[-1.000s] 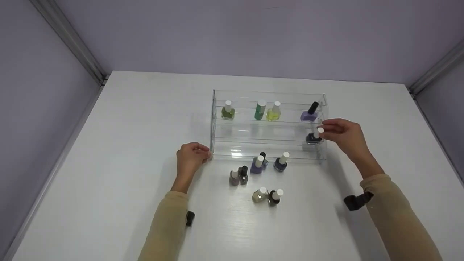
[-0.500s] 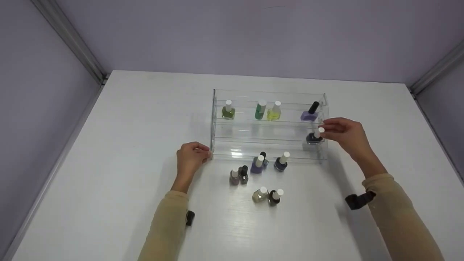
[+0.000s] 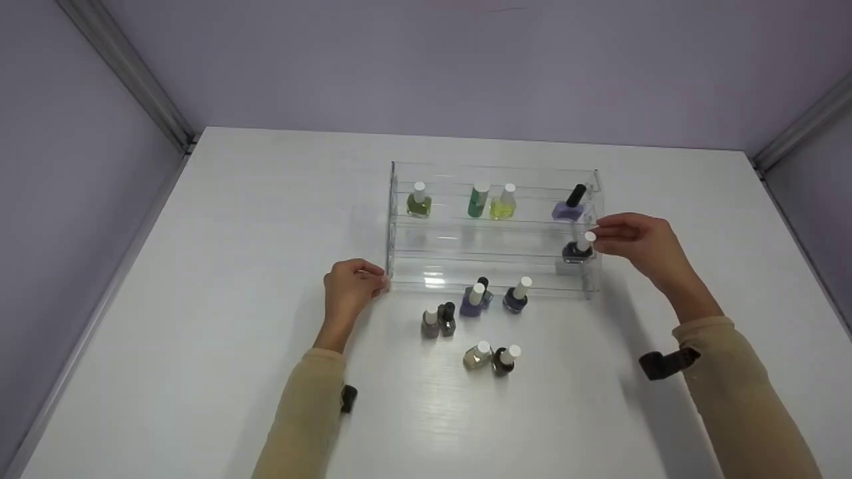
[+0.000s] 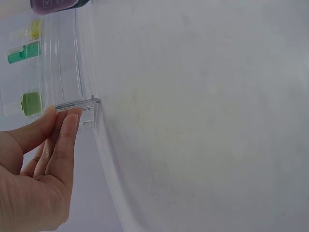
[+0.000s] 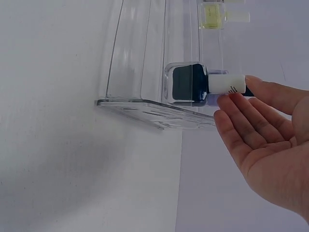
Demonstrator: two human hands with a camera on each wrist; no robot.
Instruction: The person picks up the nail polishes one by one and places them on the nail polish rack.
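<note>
On rack (image 3: 466, 270), five bottles (image 3: 502, 209); on table (image 3: 200, 299), seven. Left hand (image 3: 350, 287) pinching rack; right hand (image 3: 638, 241) spread beside dark bottle (image 5: 183, 83).

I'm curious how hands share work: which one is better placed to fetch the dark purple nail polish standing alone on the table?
Probably the right hand: it's nearer that dark purple nail polish, and the blue-black bottle beside it already sits in the clear rack. The left hand pinches the rack's side.
</note>
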